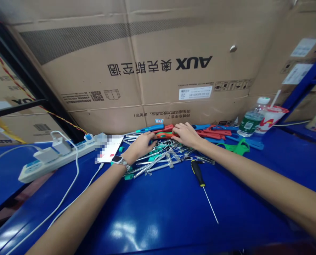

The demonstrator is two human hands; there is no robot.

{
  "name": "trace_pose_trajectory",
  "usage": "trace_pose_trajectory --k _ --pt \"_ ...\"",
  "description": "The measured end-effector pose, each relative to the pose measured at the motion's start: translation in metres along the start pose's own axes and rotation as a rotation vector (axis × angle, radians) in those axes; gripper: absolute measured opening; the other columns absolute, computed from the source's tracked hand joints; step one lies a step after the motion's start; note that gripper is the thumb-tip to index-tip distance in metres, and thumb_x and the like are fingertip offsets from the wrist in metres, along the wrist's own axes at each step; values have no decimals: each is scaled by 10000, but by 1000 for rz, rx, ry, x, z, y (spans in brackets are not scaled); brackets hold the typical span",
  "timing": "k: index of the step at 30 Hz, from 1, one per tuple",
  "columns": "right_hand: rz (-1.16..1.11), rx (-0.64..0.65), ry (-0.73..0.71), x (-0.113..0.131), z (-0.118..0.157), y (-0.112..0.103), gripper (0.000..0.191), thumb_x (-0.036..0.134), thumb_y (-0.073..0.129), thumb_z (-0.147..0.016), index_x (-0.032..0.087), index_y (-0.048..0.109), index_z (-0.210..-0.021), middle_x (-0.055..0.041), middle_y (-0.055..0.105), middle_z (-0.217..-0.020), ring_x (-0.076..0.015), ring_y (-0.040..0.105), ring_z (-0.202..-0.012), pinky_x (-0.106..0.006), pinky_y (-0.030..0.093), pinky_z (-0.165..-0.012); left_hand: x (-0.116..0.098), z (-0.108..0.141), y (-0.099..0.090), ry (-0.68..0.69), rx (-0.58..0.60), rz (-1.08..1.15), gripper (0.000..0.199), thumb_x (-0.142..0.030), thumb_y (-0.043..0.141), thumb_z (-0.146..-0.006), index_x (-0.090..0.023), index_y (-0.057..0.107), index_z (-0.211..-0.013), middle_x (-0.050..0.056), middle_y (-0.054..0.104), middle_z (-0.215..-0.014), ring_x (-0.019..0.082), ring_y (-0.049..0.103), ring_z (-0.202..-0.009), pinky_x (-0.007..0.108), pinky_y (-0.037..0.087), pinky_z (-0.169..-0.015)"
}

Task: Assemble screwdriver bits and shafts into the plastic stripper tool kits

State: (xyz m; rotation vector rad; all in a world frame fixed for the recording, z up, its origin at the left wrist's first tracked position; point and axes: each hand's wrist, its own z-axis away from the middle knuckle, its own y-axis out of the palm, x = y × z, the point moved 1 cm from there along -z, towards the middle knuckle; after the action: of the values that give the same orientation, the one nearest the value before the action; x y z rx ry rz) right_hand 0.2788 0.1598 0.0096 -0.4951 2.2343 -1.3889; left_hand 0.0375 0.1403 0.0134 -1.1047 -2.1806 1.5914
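Observation:
Both hands reach to a pile at the back of the blue table [147, 205]. My left hand [142, 144], with a watch on the wrist, has its fingers curled at the left end of an orange-red plastic piece [164, 135]. At that piece's right end is my right hand [186, 135], fingers bent over it. Beneath and in front lie metal rods with green ends [147, 168] and clear plastic parts [170, 160]. Red handles [213, 133] and blue ones [154, 128] lie behind and to the right, near a green plastic piece [237, 147].
A black and yellow screwdriver [197, 173] lies in front of the pile. At right stand a water bottle [250, 120] and a lidded cup [271, 118]. A power strip [49, 163] with white cables and a white card [111, 148] are at left. Cardboard [152, 88] rises behind.

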Motion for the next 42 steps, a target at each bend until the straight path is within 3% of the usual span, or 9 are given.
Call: trace_pose_trajectory --k 4,8,13,19,27,34,42 --pt "-49 35 53 -1 -2 -1 194 362 628 -974 174 674 -957 -82 715 -1002 -251 615 -982 -343 292 -783 -20 -10 5 -9 104 85 360 -359 395 -1046 -175 690 -1139 111 744 -1106 283 689 -1021 436 520 -922" --pt "-99 61 103 -1 -4 -2 177 357 666 -952 181 681 -931 -68 730 -967 -244 639 -971 -331 288 -778 -21 -16 18 -36 167 69 416 -395 368 -1060 -167 693 -1185 121 731 -1172 286 682 -1071 444 507 -972" --pt "-76 50 86 -1 -4 -2 188 360 681 -935 173 702 -932 -87 700 -1013 -245 626 -957 -333 301 -779 -17 -10 28 27 139 -42 420 -407 392 -1053 -160 685 -1226 139 670 -1293 318 598 -1218 493 466 -1041" --pt "-37 93 77 1 -7 -6 207 373 684 -925 171 727 -940 -107 685 -1033 -270 605 -992 -351 326 -795 -20 -1 25 96 101 -41 408 -392 374 -1064 -152 687 -1169 134 690 -1196 293 620 -1140 471 491 -995" --pt "-84 93 99 2 -2 -6 203 378 668 -925 200 751 -974 -112 687 -996 -288 609 -1001 -365 370 -810 -13 2 23 27 38 -54 455 -413 314 -1085 -148 680 -1137 131 714 -1103 285 648 -1074 452 505 -967" --pt "-363 -9 214 7 1 -3 219 331 709 -875 214 725 -1059 -97 668 -1075 -256 631 -963 -374 447 -838 -14 8 7 -48 -43 -20 347 -311 362 -1061 -162 668 -992 121 713 -1056 273 677 -969 430 526 -907" --pt "-447 -119 249 -12 50 -17 171 213 575 -928 204 711 -1031 -87 679 -1064 -242 621 -1021 -377 460 -885 -30 -3 0 4 -93 -11 250 -279 451 -1016 -178 671 -955 101 712 -990 275 654 -936 428 514 -863"
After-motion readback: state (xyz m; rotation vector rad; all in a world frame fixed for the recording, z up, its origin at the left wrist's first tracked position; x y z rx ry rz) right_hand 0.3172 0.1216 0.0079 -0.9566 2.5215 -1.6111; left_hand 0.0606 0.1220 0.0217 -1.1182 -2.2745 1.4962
